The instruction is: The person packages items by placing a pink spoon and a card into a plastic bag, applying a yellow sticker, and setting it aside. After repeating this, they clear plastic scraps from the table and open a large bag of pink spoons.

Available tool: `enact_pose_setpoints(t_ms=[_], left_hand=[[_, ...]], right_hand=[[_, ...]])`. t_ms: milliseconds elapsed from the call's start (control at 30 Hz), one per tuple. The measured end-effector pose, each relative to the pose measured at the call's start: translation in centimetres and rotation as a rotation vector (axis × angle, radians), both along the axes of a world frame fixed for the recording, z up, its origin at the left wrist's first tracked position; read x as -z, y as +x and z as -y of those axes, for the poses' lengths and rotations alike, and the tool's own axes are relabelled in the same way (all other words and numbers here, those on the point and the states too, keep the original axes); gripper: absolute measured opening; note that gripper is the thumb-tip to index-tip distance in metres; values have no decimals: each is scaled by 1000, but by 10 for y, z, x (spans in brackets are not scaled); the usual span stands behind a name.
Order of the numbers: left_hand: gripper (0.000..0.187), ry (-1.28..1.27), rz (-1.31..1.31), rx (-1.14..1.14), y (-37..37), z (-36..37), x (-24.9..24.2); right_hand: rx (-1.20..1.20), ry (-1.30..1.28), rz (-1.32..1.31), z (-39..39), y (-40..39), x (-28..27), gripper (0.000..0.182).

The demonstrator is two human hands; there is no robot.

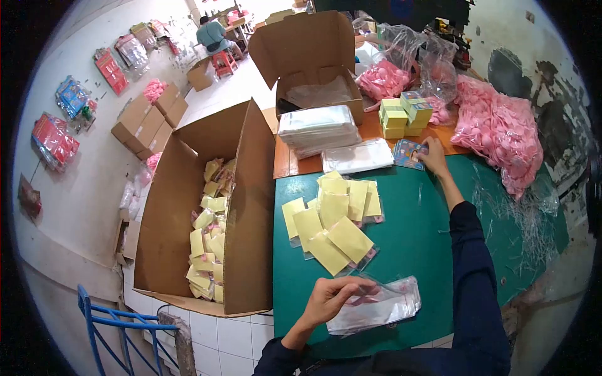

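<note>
My left hand (332,299) is near the table's front edge, its thumb and fingers closed on what looks like a clear plastic bag (394,287). Beneath it lies a stack of flat clear bags (376,315). Farther back, my right hand (434,158) reaches to a fanned group of printed cards (407,154), its fingers closed at their right edge. Between the hands and to the left, several packed bags with yellow cards (333,210) form a loose pile on the green tabletop (414,232).
Left of the table stands a tall open carton (182,232) holding many yellow-card packs. Behind the pile are stacks of clear bags (318,128), an open box (320,81) and card blocks (404,116). Pink items in a bag (498,128) lie right. A person (213,37) sits far back.
</note>
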State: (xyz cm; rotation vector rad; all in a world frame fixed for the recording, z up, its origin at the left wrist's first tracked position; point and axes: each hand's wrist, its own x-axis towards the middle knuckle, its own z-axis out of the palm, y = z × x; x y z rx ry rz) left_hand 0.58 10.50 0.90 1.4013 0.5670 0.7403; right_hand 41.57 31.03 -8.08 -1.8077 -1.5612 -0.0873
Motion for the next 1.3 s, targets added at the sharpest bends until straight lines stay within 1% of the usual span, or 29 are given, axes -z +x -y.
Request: enact_pose_setpoints(t_ms=[33,133,233,333,433,467,500,567,667,733,867,933,967,1067,1100,1200,1233,1300], left_hand=[[27,-3,11,8,-1,0,2],[28,-173,47,35,6,-3,4],[29,-148,42,53,11,-1,7],[29,-130,40,32,11,1,7],[29,-182,14,7,10,-2,1],[29,-210,1,3,10,-3,-1],[30,-233,-13,-5,11,-3,-3],[30,-216,-2,-16,14,-1,-4],[30,-171,-19,-38,19,6,-6],[30,-109,-53,-52,20,10,-7],[27,-14,-144,4,20,14,-3],[26,64,-218,6,21,21,-9],[26,109,-194,2,23,21,-9],[30,190,-219,38,25,30,-21],[38,225,-311,58,24,31,-22],[48,321,-420,40,25,37,-28],[59,385,-426,35,26,35,-16],[65,425,-519,-32,28,37,-13]], right_hand=[[9,46,-33,4,3,2,28],[-33,115,63,12,12,4,21],[106,56,66,32,-3,-18,11],[-76,224,-35,50,-18,-43,8],[-401,-76,-338,119,-82,-120,11],[-473,-147,-435,143,-100,-136,13],[-539,-217,-531,165,-114,-150,15],[-549,-300,-594,206,-137,-175,15],[-668,-100,-147,237,-153,-183,19],[-681,-145,-82,252,-156,-190,19],[-705,-216,16,268,-166,-196,18],[-758,-216,-19,271,-171,-186,16],[-785,-216,-37,272,-173,-181,15],[-829,-330,-104,275,-181,-177,17],[-834,-387,-116,276,-182,-173,21],[-771,-458,-197,274,-187,-161,19],[-812,-451,-235,272,-186,-151,19],[-893,-437,-310,267,-180,-133,20]])
